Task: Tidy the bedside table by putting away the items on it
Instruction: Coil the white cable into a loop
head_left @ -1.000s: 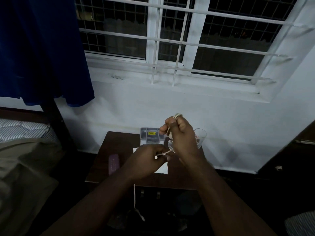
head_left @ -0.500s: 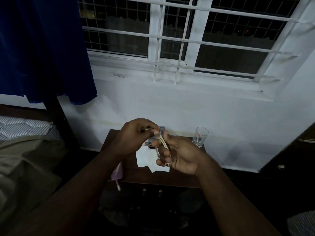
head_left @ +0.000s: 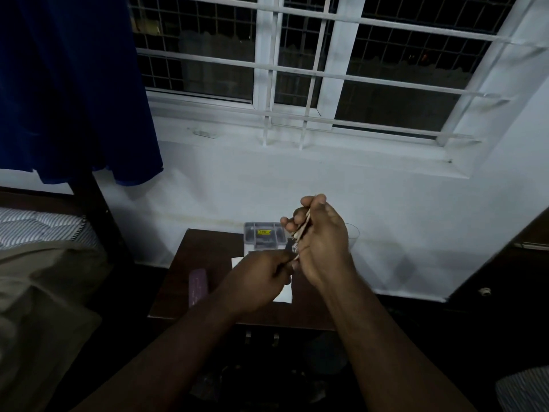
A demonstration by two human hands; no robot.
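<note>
Cable (head_left: 302, 227) — pale, coiled, both hands (head_left: 322, 242) gripping

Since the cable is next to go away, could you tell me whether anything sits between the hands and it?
Nothing does: the right hand already holds the coiled cable, and the left hand pinches its loose end above the bedside table.

Your right hand (head_left: 322, 242) grips the coiled pale cable (head_left: 302, 230); your left hand (head_left: 261, 281) pinches its end above the tabletop (head_left: 175, 281). A purple case (head_left: 198, 286) lies near the left edge; a clear box (head_left: 263, 236) sits at the back edge.
</note>
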